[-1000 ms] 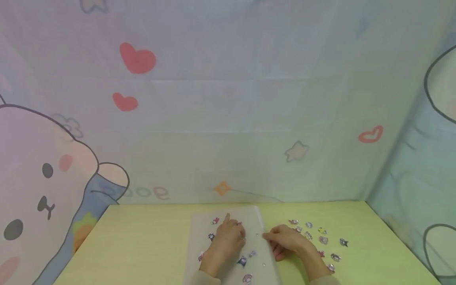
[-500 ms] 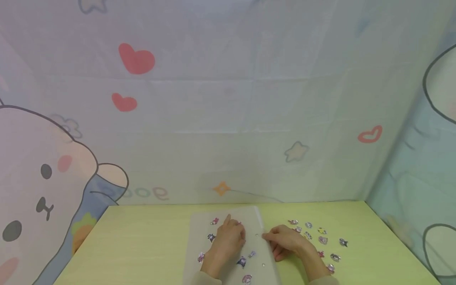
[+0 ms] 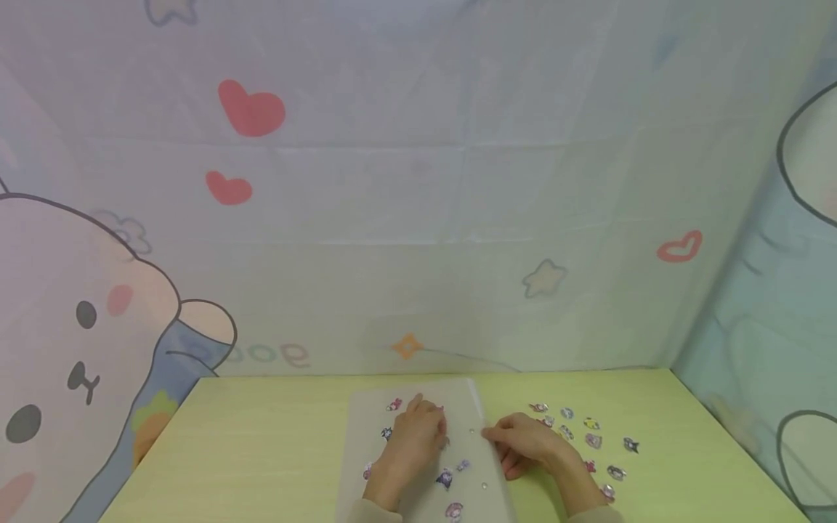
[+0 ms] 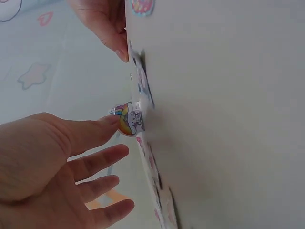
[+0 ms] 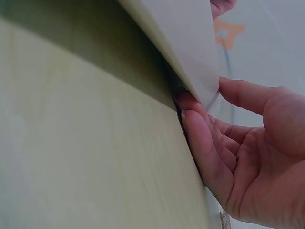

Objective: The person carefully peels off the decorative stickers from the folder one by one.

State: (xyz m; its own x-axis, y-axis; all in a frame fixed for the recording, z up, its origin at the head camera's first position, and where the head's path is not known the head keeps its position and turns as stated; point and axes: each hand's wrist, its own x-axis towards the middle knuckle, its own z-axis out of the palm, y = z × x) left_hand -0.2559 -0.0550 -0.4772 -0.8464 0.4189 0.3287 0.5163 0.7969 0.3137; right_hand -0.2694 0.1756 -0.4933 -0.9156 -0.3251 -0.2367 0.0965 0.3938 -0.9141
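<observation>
A white sheet (image 3: pixel 358 439) lies on the yellow table, with several small cartoon stickers spread over it, among them a dark one (image 3: pixel 445 478) and a pink one (image 3: pixel 454 511). My left hand (image 3: pixel 415 439) is over the sheet's upper middle. In the left wrist view its thumb pinches a rainbow sticker (image 4: pixel 129 119) at the sheet's surface; the index finger is hidden, the other fingers are spread. My right hand (image 3: pixel 523 439) grips the sheet's right edge. The right wrist view shows its thumb (image 5: pixel 245 93) on top and fingers underneath, the edge raised off the table.
Several more stickers, including a yellow one (image 3: pixel 591 423) and a dark one (image 3: pixel 631 444), are scattered on the yellow table (image 3: pixel 261 450) to the right of my right hand. A printed cloth (image 3: pixel 418 218) hangs behind the table's far edge.
My left hand has shifted slightly to the left over the sheet. My right hand stays at the sheet's right edge, and the loose stickers have not moved.
</observation>
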